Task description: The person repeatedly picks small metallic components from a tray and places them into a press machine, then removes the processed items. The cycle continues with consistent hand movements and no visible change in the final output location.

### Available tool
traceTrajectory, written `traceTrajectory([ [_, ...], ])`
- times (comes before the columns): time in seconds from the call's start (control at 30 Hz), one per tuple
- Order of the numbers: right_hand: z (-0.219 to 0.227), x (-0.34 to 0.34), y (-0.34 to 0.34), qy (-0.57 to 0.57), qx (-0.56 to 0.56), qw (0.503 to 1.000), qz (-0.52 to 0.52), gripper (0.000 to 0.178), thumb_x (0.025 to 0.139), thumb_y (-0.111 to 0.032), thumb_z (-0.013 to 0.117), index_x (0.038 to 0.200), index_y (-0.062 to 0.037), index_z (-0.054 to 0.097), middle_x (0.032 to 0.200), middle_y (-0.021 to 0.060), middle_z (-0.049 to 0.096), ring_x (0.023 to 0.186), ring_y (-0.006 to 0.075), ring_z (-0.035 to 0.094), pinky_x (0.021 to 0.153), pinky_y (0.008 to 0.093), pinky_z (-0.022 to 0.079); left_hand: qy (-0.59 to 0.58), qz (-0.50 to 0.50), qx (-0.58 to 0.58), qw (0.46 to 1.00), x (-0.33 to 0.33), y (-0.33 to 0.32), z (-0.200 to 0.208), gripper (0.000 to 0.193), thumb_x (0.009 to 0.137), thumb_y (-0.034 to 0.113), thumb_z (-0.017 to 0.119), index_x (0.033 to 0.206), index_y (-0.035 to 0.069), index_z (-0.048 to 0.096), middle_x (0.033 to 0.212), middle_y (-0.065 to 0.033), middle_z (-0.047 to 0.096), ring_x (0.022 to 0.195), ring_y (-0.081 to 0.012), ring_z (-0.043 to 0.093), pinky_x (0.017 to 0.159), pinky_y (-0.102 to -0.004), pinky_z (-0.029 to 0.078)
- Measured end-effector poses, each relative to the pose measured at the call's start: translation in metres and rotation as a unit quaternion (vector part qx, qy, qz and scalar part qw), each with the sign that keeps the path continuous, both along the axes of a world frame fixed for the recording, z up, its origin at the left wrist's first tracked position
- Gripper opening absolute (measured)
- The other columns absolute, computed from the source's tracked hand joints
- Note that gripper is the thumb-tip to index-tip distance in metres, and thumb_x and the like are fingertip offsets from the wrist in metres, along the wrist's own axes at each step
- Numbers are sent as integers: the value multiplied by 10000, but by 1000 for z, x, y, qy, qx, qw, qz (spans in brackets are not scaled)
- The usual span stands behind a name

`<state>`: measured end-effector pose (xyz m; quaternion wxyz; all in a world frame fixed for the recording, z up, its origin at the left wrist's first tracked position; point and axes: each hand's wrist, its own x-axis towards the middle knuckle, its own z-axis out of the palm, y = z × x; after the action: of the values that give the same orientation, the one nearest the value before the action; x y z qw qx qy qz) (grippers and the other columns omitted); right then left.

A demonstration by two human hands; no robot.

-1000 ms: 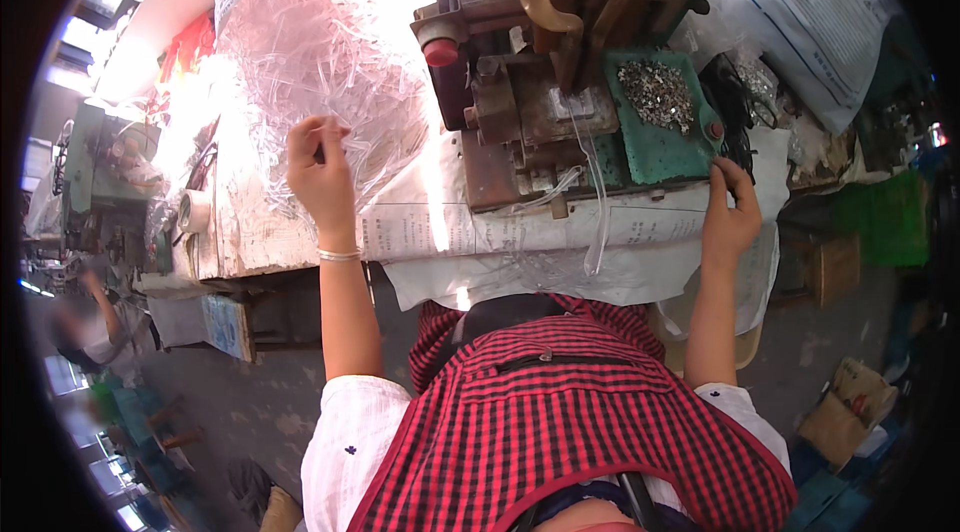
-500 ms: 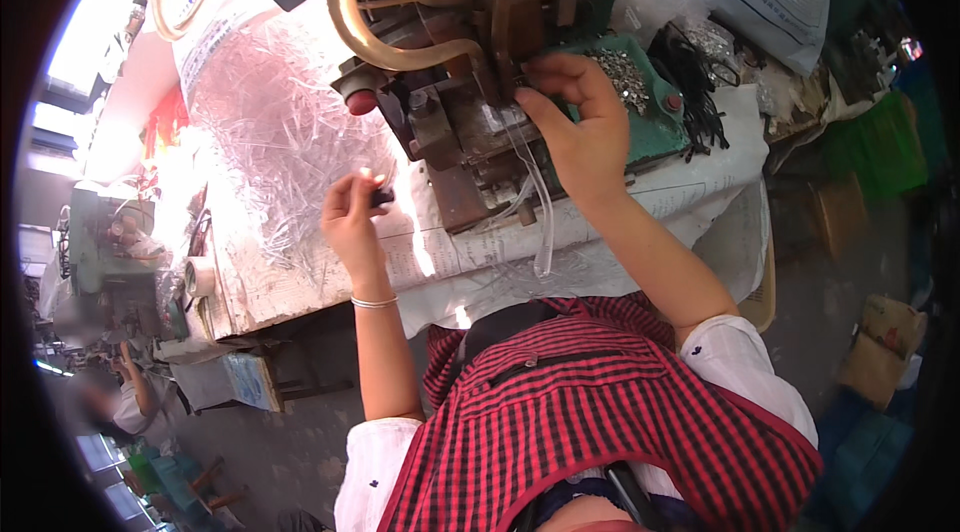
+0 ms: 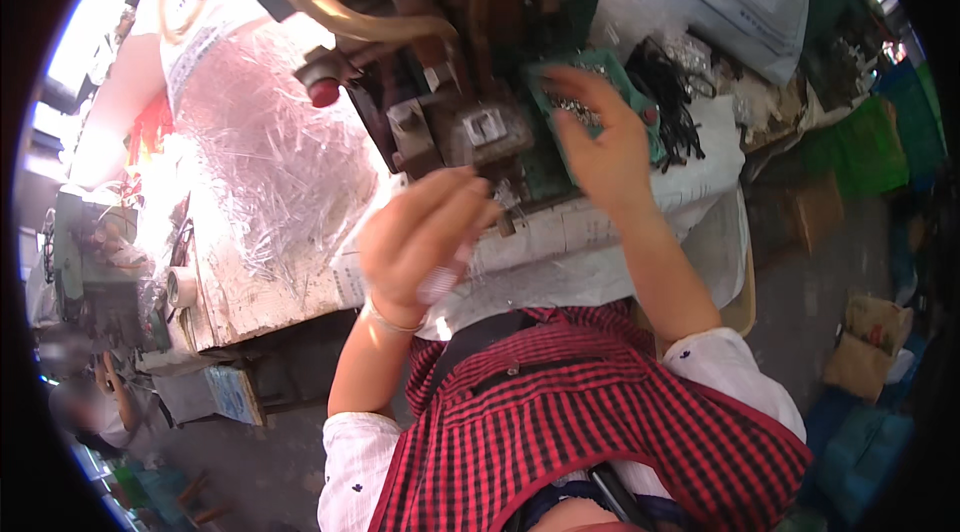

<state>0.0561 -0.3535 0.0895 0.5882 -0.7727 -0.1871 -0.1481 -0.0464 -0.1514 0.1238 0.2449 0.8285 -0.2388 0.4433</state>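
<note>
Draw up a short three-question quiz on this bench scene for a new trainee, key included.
1. Multiple choice: which hand is nearest the green tray of small metal pieces?
(a) left (b) right (c) both equally

2. True or false: the pile of clear plastic strips lies to the left of the machine.

3. Fill in the colour: the round button on the machine's left side is ____.

Key: 1. (b), the right hand. 2. True. 3. Red.

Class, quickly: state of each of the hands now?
Left hand: blurred; open or closed cannot be told.
Right hand: open, at the green rectangular tray.
</note>
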Motion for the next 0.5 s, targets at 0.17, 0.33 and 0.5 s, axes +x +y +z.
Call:
traceTrajectory([
  [0.17,-78,10,-64,78,-137,986,-62,317,884,26,539,1132,-38,725,1089,150,763,1053,300,731,941,365,543,-33,-55,67,996,29,-20,-18,251,756,73,877,967,63,741,981,-95,768,693,-173,708,575,-277,560],
  [0.33,-49,33,-67,-17,-29,989,-147,316,849,36,557,1108,-34,722,1066,128,763,994,269,734,905,325,538,-74,-52,80,993,37,-15,-28,283,739,91,892,967,72,725,940,-77,759,623,-157,669,512,-272,527],
  [0.5,-69,26,-83,46,-188,976,-105,190,832,-39,660,1007,-46,736,1003,136,728,957,309,687,922,393,530,-66,-65,81,992,38,-17,-28,305,724,99,899,975,75,728,924,-70,752,630,-158,675,517,-271,525],
])
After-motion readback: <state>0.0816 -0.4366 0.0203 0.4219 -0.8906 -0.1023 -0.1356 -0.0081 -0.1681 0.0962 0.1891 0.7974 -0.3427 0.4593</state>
